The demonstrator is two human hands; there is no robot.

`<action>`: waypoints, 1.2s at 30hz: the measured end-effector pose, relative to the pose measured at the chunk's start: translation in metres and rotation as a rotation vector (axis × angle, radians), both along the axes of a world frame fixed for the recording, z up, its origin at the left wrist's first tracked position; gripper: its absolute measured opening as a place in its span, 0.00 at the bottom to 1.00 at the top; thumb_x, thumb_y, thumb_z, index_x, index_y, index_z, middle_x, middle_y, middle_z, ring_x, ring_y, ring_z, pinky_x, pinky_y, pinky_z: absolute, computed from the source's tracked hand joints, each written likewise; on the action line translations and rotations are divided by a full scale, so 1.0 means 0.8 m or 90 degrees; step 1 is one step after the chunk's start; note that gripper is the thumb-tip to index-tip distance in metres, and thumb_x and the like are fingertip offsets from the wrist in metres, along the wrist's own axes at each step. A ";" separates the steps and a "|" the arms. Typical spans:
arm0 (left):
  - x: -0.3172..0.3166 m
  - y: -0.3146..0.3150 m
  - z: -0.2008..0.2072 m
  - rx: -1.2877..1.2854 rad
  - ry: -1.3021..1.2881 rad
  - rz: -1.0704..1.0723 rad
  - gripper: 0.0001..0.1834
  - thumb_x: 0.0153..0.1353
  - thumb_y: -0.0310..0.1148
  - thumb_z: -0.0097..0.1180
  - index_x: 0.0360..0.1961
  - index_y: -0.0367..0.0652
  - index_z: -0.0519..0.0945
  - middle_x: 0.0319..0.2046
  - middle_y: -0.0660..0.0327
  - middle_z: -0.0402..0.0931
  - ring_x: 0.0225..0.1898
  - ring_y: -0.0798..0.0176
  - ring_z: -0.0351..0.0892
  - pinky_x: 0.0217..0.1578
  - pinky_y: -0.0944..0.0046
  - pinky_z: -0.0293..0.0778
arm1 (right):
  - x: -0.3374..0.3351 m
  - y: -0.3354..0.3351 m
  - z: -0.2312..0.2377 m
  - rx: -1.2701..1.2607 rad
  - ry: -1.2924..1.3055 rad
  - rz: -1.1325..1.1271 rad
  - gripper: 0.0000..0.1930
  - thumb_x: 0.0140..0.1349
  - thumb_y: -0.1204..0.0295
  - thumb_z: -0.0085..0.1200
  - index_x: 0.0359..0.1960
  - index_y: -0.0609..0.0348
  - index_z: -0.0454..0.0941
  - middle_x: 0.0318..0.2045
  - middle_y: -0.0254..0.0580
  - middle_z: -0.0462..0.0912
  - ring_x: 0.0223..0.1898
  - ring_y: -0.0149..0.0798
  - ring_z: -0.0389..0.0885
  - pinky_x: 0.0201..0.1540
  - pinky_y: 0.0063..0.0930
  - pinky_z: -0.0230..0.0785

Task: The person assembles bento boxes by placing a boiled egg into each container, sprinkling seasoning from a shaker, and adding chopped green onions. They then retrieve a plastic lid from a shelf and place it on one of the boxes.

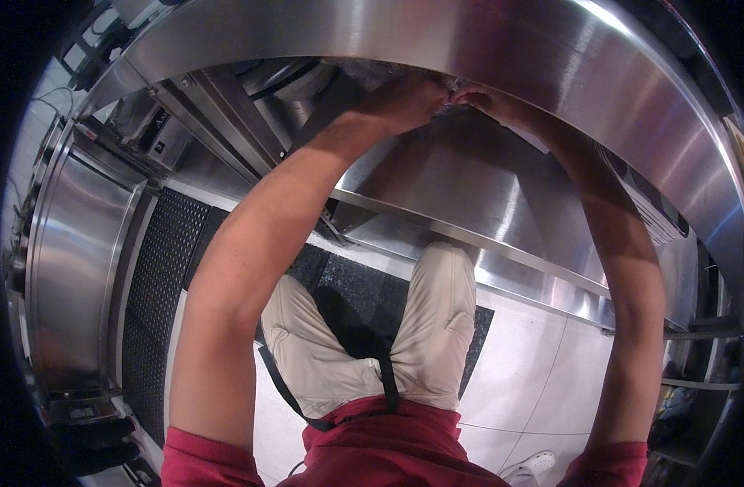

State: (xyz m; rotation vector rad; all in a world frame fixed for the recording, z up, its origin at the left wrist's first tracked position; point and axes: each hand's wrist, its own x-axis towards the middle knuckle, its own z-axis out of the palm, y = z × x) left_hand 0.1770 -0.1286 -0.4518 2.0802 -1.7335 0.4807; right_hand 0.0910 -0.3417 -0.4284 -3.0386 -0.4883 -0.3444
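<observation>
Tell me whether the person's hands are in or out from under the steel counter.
In. The left hand and right hand reach beneath the steel countertop, above the lower shelf; fingers are partly hidden.

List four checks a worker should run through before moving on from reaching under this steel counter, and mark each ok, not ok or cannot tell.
1. Both hands visible: left hand and right hand show partly beneath the steel counter edge: ok.
2. What the hands grip: something crinkled and clear, hidden by the edge: cannot tell.
3. Lower steel shelf beneath the hands bare: ok.
4. Footing: black floor mat underfoot, knees bent: ok.
</observation>
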 end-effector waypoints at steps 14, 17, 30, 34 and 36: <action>-0.010 -0.008 0.027 0.041 0.012 -0.020 0.15 0.66 0.35 0.53 0.52 0.44 0.80 0.50 0.46 0.79 0.52 0.44 0.79 0.52 0.50 0.75 | -0.006 0.004 0.005 -0.005 -0.004 -0.011 0.17 0.71 0.62 0.50 0.54 0.58 0.77 0.50 0.54 0.81 0.51 0.55 0.80 0.55 0.45 0.70; -0.017 -0.008 0.030 0.016 0.008 -0.006 0.17 0.69 0.39 0.49 0.53 0.45 0.79 0.51 0.47 0.79 0.52 0.43 0.79 0.54 0.50 0.75 | -0.011 0.005 0.005 -0.008 -0.004 -0.012 0.17 0.71 0.62 0.50 0.54 0.58 0.77 0.50 0.54 0.81 0.51 0.55 0.80 0.55 0.45 0.70; -0.032 0.009 0.051 0.037 -0.144 0.008 0.17 0.71 0.41 0.46 0.51 0.44 0.80 0.48 0.49 0.81 0.51 0.45 0.79 0.52 0.49 0.74 | -0.041 0.000 0.001 -0.005 -0.013 -0.018 0.17 0.71 0.63 0.50 0.54 0.58 0.77 0.50 0.54 0.81 0.51 0.55 0.80 0.55 0.45 0.70; -0.039 0.009 0.059 0.001 -0.097 0.002 0.16 0.71 0.42 0.48 0.50 0.46 0.80 0.46 0.51 0.81 0.49 0.45 0.79 0.50 0.50 0.73 | -0.036 -0.005 -0.006 0.005 -0.040 -0.035 0.17 0.71 0.63 0.50 0.54 0.58 0.77 0.50 0.54 0.81 0.51 0.56 0.80 0.55 0.45 0.70; -0.044 0.010 0.063 0.001 -0.141 -0.010 0.16 0.70 0.42 0.49 0.50 0.47 0.80 0.45 0.51 0.82 0.48 0.45 0.79 0.49 0.50 0.74 | -0.030 -0.009 -0.009 0.013 -0.052 -0.046 0.17 0.71 0.63 0.50 0.54 0.58 0.77 0.50 0.54 0.81 0.51 0.56 0.80 0.55 0.45 0.70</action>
